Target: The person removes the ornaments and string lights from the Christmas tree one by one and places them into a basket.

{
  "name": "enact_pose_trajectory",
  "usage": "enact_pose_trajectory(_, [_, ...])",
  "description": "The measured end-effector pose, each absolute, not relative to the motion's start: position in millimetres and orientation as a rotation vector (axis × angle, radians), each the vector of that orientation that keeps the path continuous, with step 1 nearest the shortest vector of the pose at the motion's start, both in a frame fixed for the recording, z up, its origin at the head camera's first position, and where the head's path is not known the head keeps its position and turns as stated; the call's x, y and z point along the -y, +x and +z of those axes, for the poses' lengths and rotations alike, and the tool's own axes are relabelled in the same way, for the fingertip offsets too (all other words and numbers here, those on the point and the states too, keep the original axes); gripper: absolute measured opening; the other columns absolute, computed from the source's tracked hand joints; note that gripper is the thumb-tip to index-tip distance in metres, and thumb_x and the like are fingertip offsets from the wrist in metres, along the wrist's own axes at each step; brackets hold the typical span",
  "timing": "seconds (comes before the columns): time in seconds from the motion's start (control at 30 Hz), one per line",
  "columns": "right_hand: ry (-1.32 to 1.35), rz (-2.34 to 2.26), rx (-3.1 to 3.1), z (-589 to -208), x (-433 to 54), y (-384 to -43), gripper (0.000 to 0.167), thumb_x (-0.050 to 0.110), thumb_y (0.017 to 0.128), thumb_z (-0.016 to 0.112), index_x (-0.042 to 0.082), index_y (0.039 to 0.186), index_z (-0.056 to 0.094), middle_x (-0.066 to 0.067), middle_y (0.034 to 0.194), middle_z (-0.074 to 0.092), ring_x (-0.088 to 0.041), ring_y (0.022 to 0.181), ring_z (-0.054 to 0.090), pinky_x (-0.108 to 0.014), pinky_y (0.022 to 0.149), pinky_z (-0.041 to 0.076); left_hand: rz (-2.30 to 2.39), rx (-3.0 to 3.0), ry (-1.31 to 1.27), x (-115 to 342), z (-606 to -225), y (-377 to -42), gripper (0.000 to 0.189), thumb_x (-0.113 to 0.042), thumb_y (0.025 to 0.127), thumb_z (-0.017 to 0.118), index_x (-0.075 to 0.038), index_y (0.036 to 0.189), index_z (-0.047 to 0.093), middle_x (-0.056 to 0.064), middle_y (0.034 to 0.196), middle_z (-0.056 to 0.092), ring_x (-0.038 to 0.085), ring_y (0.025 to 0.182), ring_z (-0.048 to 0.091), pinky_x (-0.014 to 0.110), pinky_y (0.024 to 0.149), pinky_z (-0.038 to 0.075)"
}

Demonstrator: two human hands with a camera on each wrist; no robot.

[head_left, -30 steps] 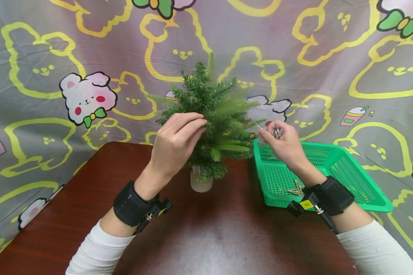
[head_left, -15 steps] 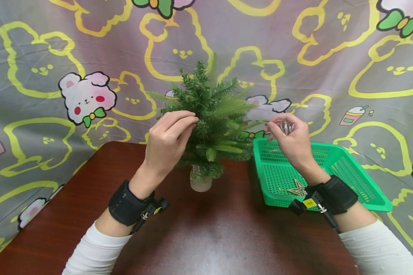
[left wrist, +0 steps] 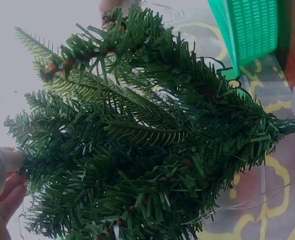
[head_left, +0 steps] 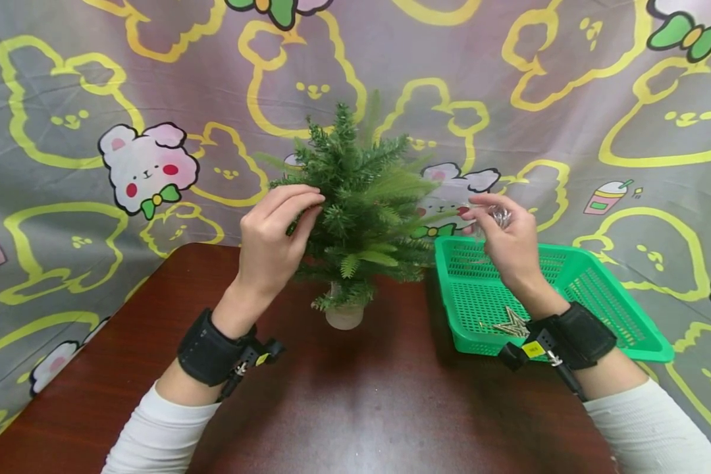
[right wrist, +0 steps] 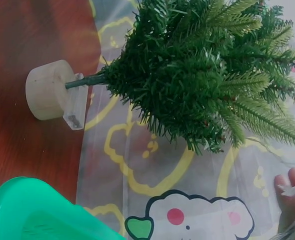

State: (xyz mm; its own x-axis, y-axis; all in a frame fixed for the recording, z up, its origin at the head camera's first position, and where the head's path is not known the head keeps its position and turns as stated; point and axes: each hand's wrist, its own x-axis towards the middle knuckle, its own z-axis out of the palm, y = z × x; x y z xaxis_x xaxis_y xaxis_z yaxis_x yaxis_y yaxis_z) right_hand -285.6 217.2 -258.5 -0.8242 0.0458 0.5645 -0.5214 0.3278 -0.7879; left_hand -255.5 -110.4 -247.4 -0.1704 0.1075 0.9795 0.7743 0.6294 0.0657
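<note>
A small artificial Christmas tree [head_left: 355, 210] stands on a round pale wooden base [right wrist: 50, 90] on the table. My left hand [head_left: 272, 243] is at its left side, thumb and fingers pinching a branch tip [left wrist: 30, 162]; whether wire is also between them is hidden. To the right of the tree, my right hand [head_left: 509, 243] holds a bundle of thin silvery wire [head_left: 500, 216] in its curled fingers. Loose thin wire [left wrist: 237, 205] trails past the branches in the left wrist view. Beside the trunk's foot is a clear box-shaped piece [right wrist: 76, 107].
A green perforated plastic basket [head_left: 622, 289] stands to the right, partly under my right forearm. Inside lies a gold star ornament [head_left: 512, 324]. A patterned cloth [head_left: 201, 66] hangs behind the dark wooden table [head_left: 355, 401].
The left hand has drawn leftward along with a branch, and the tree has shifted slightly left. My right hand has moved right and a little up, away from the tree, still holding the wire bundle.
</note>
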Motion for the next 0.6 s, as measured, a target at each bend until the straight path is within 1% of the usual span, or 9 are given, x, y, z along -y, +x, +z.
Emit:
enact_pose_trajectory(0.1, [0.385, 1.509, 2.214, -260.1, -218.2, -286.0, 0.024, 0.016, 0.102, 0.052, 0.004, 0.118, 0.065, 0.010, 0.082, 0.067, -0.004, 0.066, 0.068, -0.022, 0.041, 0.044, -0.723, 1.653, -0.733, 111.9, -247.5, -257.2, 0.010, -0.005, 0.091, 0.069, -0.001, 0.098, 0.076, 0.014, 0.100, 0.073, 0.027, 0.094, 0.070, 0.038, 0.085, 0.059])
enact_pose_trajectory(0.17, [0.375, 1.502, 2.282, -261.6, -218.0, -286.8, 0.027, 0.014, 0.103, 0.045, 0.001, 0.117, 0.063, 0.011, 0.085, 0.064, -0.002, 0.067, 0.067, -0.023, 0.046, 0.049, -0.740, 1.648, -0.728, 113.5, -247.4, -258.3, 0.010, -0.004, 0.091, 0.070, -0.001, 0.098, 0.076, 0.013, 0.099, 0.073, 0.027, 0.094, 0.070, 0.038, 0.085, 0.059])
enact_pose_trajectory(0.23, [0.372, 1.485, 2.328, -263.2, -217.9, -287.4, 0.029, 0.016, 0.104, 0.042, 0.000, 0.117, 0.062, 0.011, 0.083, 0.062, -0.003, 0.067, 0.066, -0.024, 0.049, 0.053, -0.754, 1.648, -0.718, 115.0, -247.3, -259.0, 0.009, -0.004, 0.090, 0.070, -0.001, 0.097, 0.076, 0.013, 0.098, 0.073, 0.027, 0.093, 0.070, 0.038, 0.085, 0.059])
enact_pose_trajectory(0.33, [0.386, 1.465, 2.368, -264.9, -217.5, -287.8, 0.034, 0.025, 0.105, 0.045, -0.002, 0.115, 0.063, 0.015, 0.084, 0.064, -0.004, 0.064, 0.065, -0.027, 0.052, 0.057, -0.770, 1.656, -0.699, 117.5, -247.4, -260.1, 0.009, -0.003, 0.089, 0.071, -0.002, 0.097, 0.076, 0.013, 0.098, 0.074, 0.027, 0.093, 0.071, 0.039, 0.085, 0.059])
enact_pose_trajectory(0.4, [0.398, 1.432, 2.398, -265.0, -217.6, -287.5, 0.039, 0.031, 0.104, 0.050, -0.002, 0.115, 0.065, 0.017, 0.083, 0.065, -0.005, 0.063, 0.065, -0.028, 0.053, 0.058, -0.782, 1.666, -0.681, 119.7, -247.6, -260.8, 0.009, -0.004, 0.090, 0.071, -0.003, 0.097, 0.076, 0.012, 0.099, 0.074, 0.027, 0.093, 0.071, 0.039, 0.084, 0.059])
enact_pose_trajectory(0.43, [0.405, 1.416, 2.419, -264.9, -217.5, -287.5, 0.040, 0.033, 0.103, 0.051, -0.002, 0.114, 0.066, 0.018, 0.085, 0.066, -0.004, 0.063, 0.065, -0.028, 0.054, 0.058, -0.789, 1.671, -0.673, 120.9, -247.8, -261.1, 0.009, -0.005, 0.090, 0.071, -0.003, 0.098, 0.076, 0.012, 0.099, 0.074, 0.027, 0.094, 0.071, 0.039, 0.084, 0.059])
enact_pose_trajectory(0.5, [0.408, 1.385, 2.460, -264.5, -217.0, -287.1, 0.039, 0.034, 0.103, 0.053, -0.002, 0.112, 0.067, 0.016, 0.085, 0.066, -0.004, 0.064, 0.064, -0.027, 0.055, 0.057, -0.801, 1.680, -0.654, 123.5, -248.0, -261.6, 0.010, -0.006, 0.090, 0.071, -0.004, 0.098, 0.076, 0.012, 0.099, 0.075, 0.026, 0.094, 0.071, 0.040, 0.084, 0.058])
enact_pose_trajectory(0.6, [0.404, 1.381, 2.508, -264.3, -215.9, -286.3, 0.039, 0.033, 0.102, 0.054, -0.002, 0.113, 0.066, 0.009, 0.085, 0.066, -0.003, 0.067, 0.066, -0.025, 0.057, 0.058, -0.814, 1.691, -0.631, 126.6, -248.3, -261.8, 0.010, -0.007, 0.091, 0.071, -0.004, 0.098, 0.077, 0.011, 0.100, 0.075, 0.026, 0.093, 0.072, 0.040, 0.082, 0.058])
